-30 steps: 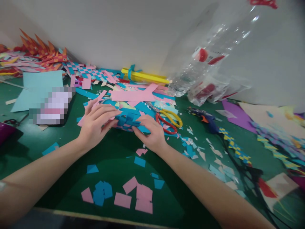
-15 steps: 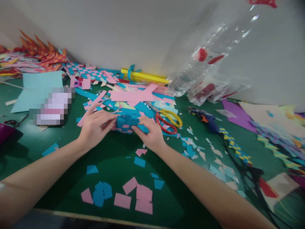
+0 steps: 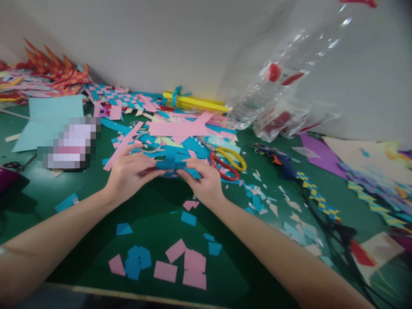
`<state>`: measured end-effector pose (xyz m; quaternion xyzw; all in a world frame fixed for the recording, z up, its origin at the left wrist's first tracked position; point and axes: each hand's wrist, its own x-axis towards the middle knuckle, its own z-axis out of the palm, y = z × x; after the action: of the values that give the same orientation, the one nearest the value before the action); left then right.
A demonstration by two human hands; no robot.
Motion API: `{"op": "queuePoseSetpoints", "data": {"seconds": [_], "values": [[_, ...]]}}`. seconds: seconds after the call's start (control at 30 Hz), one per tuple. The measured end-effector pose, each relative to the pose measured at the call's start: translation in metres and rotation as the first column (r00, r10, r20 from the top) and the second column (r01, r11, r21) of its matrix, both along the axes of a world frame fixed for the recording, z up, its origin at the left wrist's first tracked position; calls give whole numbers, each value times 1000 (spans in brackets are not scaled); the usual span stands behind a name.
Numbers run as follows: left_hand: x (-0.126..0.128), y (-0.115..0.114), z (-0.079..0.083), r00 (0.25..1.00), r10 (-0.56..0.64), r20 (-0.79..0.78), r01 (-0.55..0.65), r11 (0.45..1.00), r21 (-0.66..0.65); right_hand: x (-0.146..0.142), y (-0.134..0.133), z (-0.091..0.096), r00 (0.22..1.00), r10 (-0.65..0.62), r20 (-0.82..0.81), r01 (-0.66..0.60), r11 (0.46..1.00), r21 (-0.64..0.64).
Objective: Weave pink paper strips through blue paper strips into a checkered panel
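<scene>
My left hand (image 3: 128,174) and my right hand (image 3: 204,182) both pinch a small woven piece of blue and pink paper strips (image 3: 170,166), held just above the green table (image 3: 154,223). The left fingers grip its left edge. The right fingers grip its right edge and a blue strip end. Behind the piece lies a heap of loose pink and blue strips (image 3: 180,131). A clear ring (image 3: 148,143) lies just behind my left fingers.
Red and yellow scissors (image 3: 227,161) lie right of my right hand. A glue gun (image 3: 277,159) with a black cord, clear plastic bottles (image 3: 283,86), woven paper bands (image 3: 106,96), a light blue sheet (image 3: 51,116) and scattered paper squares (image 3: 167,262) surround the hands.
The woven piece has been lifted slightly and flattened between my hands. My left fingers have slid from on top of it to its left edge.
</scene>
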<state>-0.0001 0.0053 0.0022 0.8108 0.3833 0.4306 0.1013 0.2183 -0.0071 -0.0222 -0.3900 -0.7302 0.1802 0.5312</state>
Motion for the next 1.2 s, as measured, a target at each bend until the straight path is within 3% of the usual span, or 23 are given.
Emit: {"op": "queuePoseSetpoints", "data": {"seconds": [0.2, 0.37, 0.5, 0.97, 1.2], "values": [[-1, 2, -1, 997, 30, 73, -34, 998, 57, 1, -2, 4, 1000, 3, 21, -3, 1000, -12], [-1, 2, 0, 988, 97, 118, -92, 994, -53, 2, -1, 6, 999, 26, 37, -27, 999, 23], [0, 1, 2, 984, 83, 155, -65, 991, -118, 2, 1, 4, 999, 30, 28, -30, 999, 25], [-1, 3, 2, 973, 113, 201, -105, 993, -50, 2, 3, 3, 996, 33, 86, -41, 995, 95], [0, -1, 0, 979, 112, 172, -92, 988, -122, 2, 1, 2, 993, 36, 115, -51, 990, 129]]}}
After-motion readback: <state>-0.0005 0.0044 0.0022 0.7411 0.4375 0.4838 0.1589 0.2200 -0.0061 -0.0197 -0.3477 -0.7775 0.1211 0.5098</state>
